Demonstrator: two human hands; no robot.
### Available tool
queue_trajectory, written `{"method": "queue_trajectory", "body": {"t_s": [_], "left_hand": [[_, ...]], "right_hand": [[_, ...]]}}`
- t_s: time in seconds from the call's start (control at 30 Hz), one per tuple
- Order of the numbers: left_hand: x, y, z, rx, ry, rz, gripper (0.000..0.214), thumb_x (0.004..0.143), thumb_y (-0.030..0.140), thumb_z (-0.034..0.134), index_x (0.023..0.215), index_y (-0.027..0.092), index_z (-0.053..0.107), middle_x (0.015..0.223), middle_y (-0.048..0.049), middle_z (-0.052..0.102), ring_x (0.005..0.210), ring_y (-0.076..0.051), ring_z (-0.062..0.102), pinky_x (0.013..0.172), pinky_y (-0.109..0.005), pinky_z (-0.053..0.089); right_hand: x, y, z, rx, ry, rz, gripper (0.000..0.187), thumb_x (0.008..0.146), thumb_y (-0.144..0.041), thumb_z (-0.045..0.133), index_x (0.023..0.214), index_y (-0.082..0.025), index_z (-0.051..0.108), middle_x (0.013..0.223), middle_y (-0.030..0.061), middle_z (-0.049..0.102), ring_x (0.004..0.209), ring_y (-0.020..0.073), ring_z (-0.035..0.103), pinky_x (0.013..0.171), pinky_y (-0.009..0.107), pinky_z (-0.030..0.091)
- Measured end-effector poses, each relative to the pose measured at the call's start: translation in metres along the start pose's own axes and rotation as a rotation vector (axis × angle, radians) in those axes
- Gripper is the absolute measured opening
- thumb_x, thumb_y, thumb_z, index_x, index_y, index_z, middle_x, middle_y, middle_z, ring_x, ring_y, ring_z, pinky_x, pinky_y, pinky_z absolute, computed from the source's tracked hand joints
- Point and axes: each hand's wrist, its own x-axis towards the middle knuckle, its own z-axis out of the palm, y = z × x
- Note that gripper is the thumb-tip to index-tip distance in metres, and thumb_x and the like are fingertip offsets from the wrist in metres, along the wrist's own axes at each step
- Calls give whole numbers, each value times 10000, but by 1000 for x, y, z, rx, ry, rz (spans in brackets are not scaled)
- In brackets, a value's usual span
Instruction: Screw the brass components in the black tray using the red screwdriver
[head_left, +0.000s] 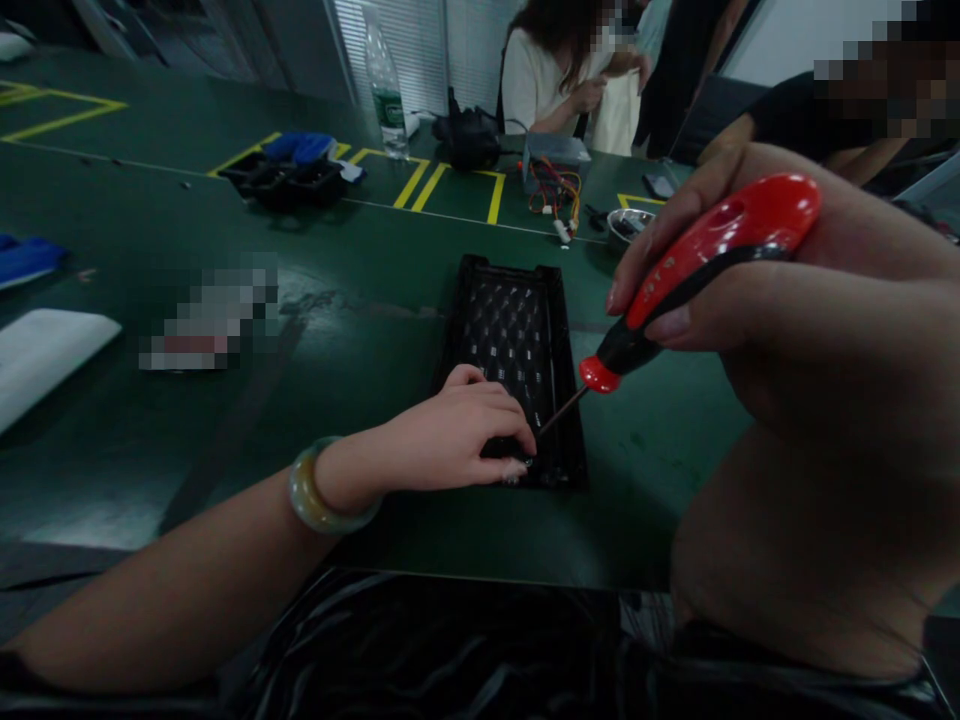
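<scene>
A red and black screwdriver (pixel 720 245) is gripped in my right hand (pixel 817 280), its handle slanting down to the left. Its thin shaft reaches the near end of a black rectangular tray-like part (pixel 574 400), close to my left fingertips. Rows of small pale marks cover the tray's floor. My left hand (pixel 469 430) rests over the tray's near left side, thumb and index finger pinched around something small and dark that I cannot make out. A jade-like bangle (pixel 307 490) circles my left wrist.
Behind stand a black tray with blue gloves (pixel 300 150), a water bottle (pixel 386 95), a grey bin with coloured wires (pixel 555 165) and a metal bowl (pixel 628 228). A white object (pixel 52 355) lies left. People sit across the green table (pixel 360 340).
</scene>
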Motion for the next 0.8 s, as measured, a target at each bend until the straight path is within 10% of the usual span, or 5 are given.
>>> {"method": "queue_trajectory", "body": {"t_s": [0.3,0.5,0.8], "left_hand": [[-2,-6,-17,43,240,-223,324,993,547,588,1060,274,747,1106,9,782,1065,-206,671,1003,-418,247],[-1,-25,-21,131,551,-489,313,1042,451,491,1119,270,734,1167,-12,775,1095,-234,668,1007,-439,312],[0,-49,-21,171,623,-600,266,1005,383,537,1193,280,696,1255,-28,726,1219,-260,615,1090,-481,332]], "right_hand": [[16,20,14,-54,95,-80,263,765,-99,651,965,-262,600,981,0,674,971,212,664,891,376,547],[36,55,36,-408,-217,-331,273,873,-98,573,1063,-261,682,1201,10,691,1139,212,643,1014,366,502],[39,98,82,-738,-560,-447,325,985,-153,394,1153,-242,657,1295,64,641,1080,244,627,880,373,450]]}}
